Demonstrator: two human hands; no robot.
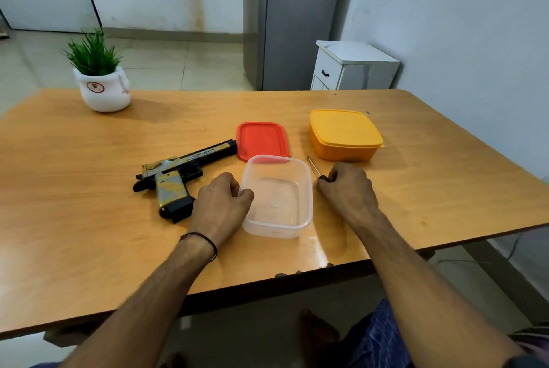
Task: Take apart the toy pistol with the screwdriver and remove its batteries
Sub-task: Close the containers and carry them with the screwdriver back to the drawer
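Note:
The toy pistol (181,173), black with gold and grey camouflage, lies flat on the wooden table (89,219), barrel pointing right. My left hand (221,204) rests just right of its grip and holds the left rim of a clear plastic container (277,198). My right hand (346,189) is closed around the handle of the screwdriver (314,167). The thin metal shaft sticks out up and to the left, lying on the table beside the container. No batteries are visible.
A red lid (263,140) lies behind the clear container. A closed yellow box (344,134) stands at the right. A white pot with a green plant (104,86) stands at the far left corner. The table's near edge runs close below my forearms.

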